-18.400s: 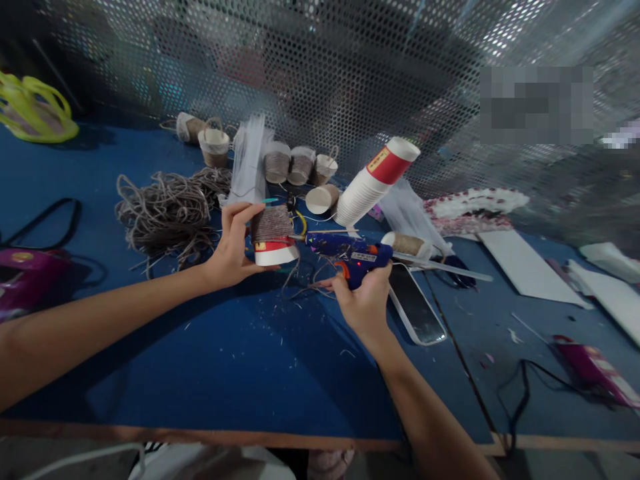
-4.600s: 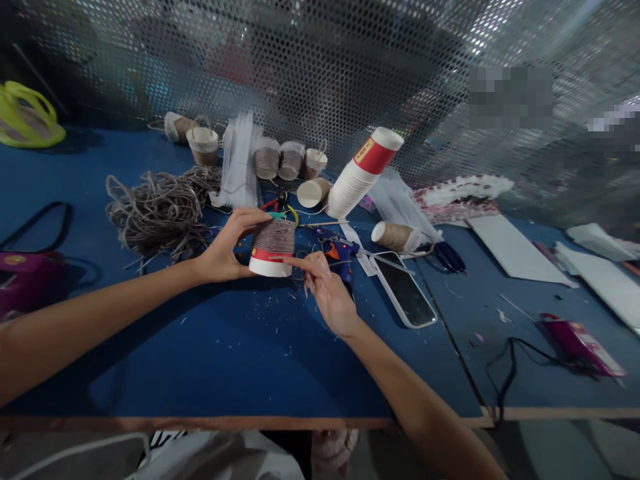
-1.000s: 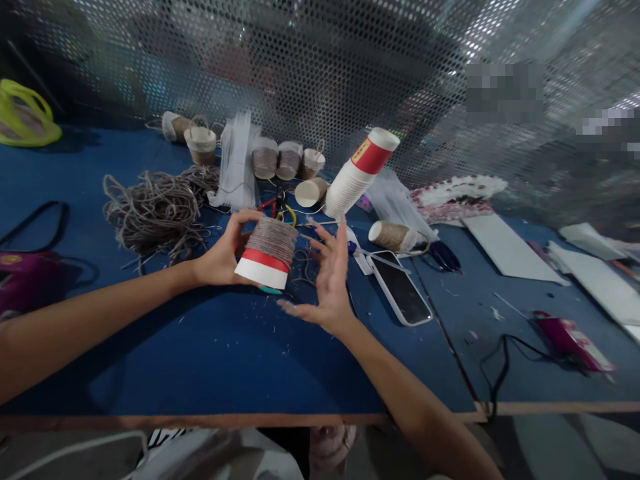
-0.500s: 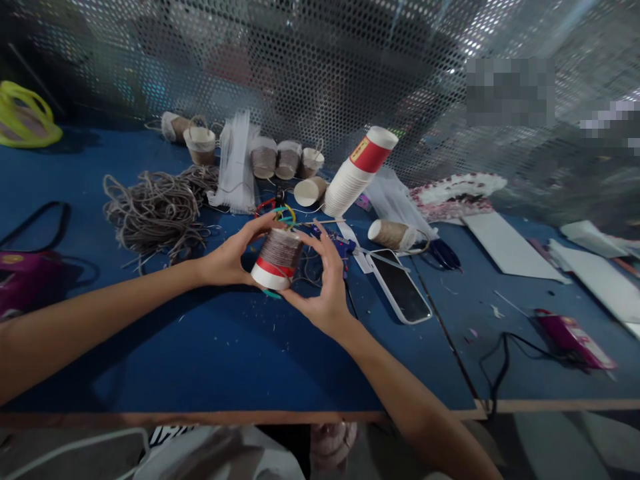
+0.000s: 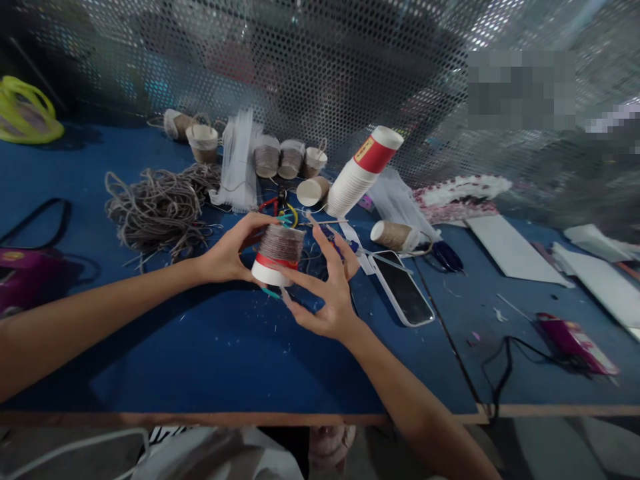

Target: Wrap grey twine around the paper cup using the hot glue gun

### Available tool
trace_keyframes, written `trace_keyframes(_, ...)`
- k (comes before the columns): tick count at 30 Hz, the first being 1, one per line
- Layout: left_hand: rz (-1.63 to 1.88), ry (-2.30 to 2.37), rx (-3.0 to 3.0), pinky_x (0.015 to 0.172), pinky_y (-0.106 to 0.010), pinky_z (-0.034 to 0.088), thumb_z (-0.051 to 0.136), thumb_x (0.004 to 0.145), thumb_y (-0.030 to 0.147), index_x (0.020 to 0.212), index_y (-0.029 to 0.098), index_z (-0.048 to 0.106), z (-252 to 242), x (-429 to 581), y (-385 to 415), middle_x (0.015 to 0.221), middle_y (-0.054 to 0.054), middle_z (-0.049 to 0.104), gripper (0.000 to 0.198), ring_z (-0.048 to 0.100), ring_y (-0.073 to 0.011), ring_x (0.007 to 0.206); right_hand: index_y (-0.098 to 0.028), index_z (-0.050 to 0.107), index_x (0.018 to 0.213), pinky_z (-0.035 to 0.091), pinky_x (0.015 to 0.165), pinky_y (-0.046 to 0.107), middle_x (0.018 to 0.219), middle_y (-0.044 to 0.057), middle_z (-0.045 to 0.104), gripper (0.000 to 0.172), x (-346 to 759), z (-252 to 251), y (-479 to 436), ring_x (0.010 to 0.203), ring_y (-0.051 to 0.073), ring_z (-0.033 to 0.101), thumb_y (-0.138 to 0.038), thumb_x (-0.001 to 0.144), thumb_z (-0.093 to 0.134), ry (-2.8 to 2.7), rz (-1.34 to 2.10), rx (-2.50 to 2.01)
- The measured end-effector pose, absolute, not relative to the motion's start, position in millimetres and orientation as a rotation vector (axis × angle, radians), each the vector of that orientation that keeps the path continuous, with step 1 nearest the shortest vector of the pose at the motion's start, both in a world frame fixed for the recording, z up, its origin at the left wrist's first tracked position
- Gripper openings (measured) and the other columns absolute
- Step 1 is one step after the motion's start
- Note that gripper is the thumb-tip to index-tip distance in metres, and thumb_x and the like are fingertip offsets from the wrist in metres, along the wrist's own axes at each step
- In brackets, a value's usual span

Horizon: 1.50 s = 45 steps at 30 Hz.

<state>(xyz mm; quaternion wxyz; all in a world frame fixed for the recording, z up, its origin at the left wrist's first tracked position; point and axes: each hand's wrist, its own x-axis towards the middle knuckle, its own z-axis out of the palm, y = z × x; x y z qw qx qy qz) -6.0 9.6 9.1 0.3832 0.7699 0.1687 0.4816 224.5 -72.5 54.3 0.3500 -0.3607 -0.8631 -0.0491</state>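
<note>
A paper cup (image 5: pixel 268 273) with a white end and a red band is held tilted above the blue table. Grey cord (image 5: pixel 283 243) is wound in rows round its upper part. My left hand (image 5: pixel 233 250) grips the cup from the left, fingers near the top and thumb low down; teal nails show. My right hand (image 5: pixel 333 293) is beside it with fingers spread, one finger reaching against the cup's lower side. Behind the hands lie red-and-yellow-handled scissors (image 5: pixel 293 215) and a blue tool (image 5: pixel 330 237), partly hidden by my right fingers.
A heap of grey cord (image 5: pixel 157 210) lies left. Along the back stand several cord-wrapped cups (image 5: pixel 267 157), white mesh strips (image 5: pixel 237 163) and a leaning stack of paper cups (image 5: pixel 353 183). To the right are a phone (image 5: pixel 404 293), another wrapped cup (image 5: pixel 393 235) and a purple device (image 5: pixel 575 343).
My right fingers have loosened from the cup and spread apart, with one finger now across its lower side. My left hand keeps its hold; the view has shifted slightly.
</note>
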Motion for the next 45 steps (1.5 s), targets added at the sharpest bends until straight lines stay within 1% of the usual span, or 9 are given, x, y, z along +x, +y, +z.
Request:
trace_keyframes(4,1.242,0.434,1.977,0.107,-0.046,0.055,0.094,0.059,0.043,0.137,0.030,0.049,11,-5,8,0.133,-0.010,0.053,0.091,0.061,-0.0302,0.126,-0.035,0.069,0.125,0.023,0.122,0.057,0.171,-0.007,0.011,0.041,225,54,-70,0.150,0.036,0.030,-0.029,0.085,0.062,-2.194,-0.128,-0.975)
trace_keyframes(10,1.226,0.439,2.000,0.108,-0.046,0.054,0.095,0.059,0.043,0.135,0.029,0.050,11,-5,8,0.132,-0.011,0.053,0.089,0.060,-0.0304,0.127,-0.039,0.071,0.122,0.027,0.122,0.053,0.165,-0.010,0.027,0.040,229,53,-71,0.141,0.029,0.044,-0.029,0.088,0.051,-2.139,-0.063,-0.800)
trace_keyframes(17,1.242,0.440,2.018,0.109,-0.047,0.053,0.095,0.059,0.039,0.135,0.029,0.051,11,-5,8,0.131,-0.011,0.053,0.089,0.059,-0.0304,0.127,-0.039,0.070,0.123,0.025,0.123,0.056,0.164,-0.008,0.027,0.039,226,53,-72,0.143,0.031,0.042,-0.031,0.089,0.055,-2.248,-0.027,-0.925)
trace_keyframes(20,1.247,0.418,2.007,0.109,-0.047,0.054,0.095,0.059,0.039,0.133,0.028,0.052,12,-4,9,0.130,-0.011,0.054,0.086,0.061,-0.0303,0.125,-0.042,0.071,0.121,0.031,0.119,0.056,0.159,-0.008,0.037,0.039,227,52,-70,0.141,0.031,0.043,-0.030,0.090,0.052,-2.167,-0.011,-0.974)
trace_keyframes(25,1.240,0.448,2.018,0.109,-0.048,0.053,0.094,0.060,0.042,0.133,0.026,0.051,13,-4,10,0.129,-0.012,0.055,0.086,0.061,-0.0299,0.124,-0.040,0.077,0.108,0.038,0.110,0.058,0.142,-0.005,0.055,0.042,235,48,-69,0.126,0.030,0.055,-0.027,0.092,0.040,-1.904,-0.031,-0.995)
trace_keyframes(28,1.246,0.479,2.081,0.105,-0.046,0.056,0.093,0.062,0.042,0.132,0.025,0.052,15,-5,10,0.129,-0.013,0.056,0.084,0.061,-0.0299,0.123,-0.038,0.074,0.116,0.039,0.109,0.055,0.146,-0.004,0.051,0.042,233,51,-70,0.126,0.029,0.054,-0.031,0.093,0.039,-1.992,-0.045,-0.955)
trace_keyframes(33,1.262,0.475,2.196,0.099,-0.042,0.058,0.088,0.069,0.043,0.133,0.024,0.050,18,-5,9,0.126,-0.013,0.058,0.077,0.062,-0.0276,0.118,-0.035,0.068,0.127,0.030,0.117,0.052,0.160,-0.003,0.036,0.042,223,55,-73,0.137,0.027,0.047,-0.027,0.094,0.044,-2.241,-0.081,-0.935)
trace_keyframes(41,1.302,0.472,2.261,0.093,-0.040,0.059,0.090,0.067,0.043,0.133,0.023,0.050,20,-4,11,0.124,-0.013,0.060,0.079,0.064,-0.0273,0.113,-0.044,0.070,0.123,0.036,0.111,0.052,0.151,-0.006,0.048,0.044,226,55,-73,0.128,0.026,0.055,-0.023,0.092,0.046,-2.136,-0.038,-0.887)
trace_keyframes(45,1.308,0.464,2.231,0.097,-0.041,0.058,0.089,0.068,0.042,0.132,0.023,0.051,18,-5,11,0.124,-0.013,0.059,0.077,0.064,-0.0273,0.115,-0.039,0.070,0.124,0.034,0.112,0.053,0.155,-0.003,0.045,0.042,226,55,-73,0.133,0.028,0.052,-0.024,0.092,0.046,-2.199,0.026,-0.934)
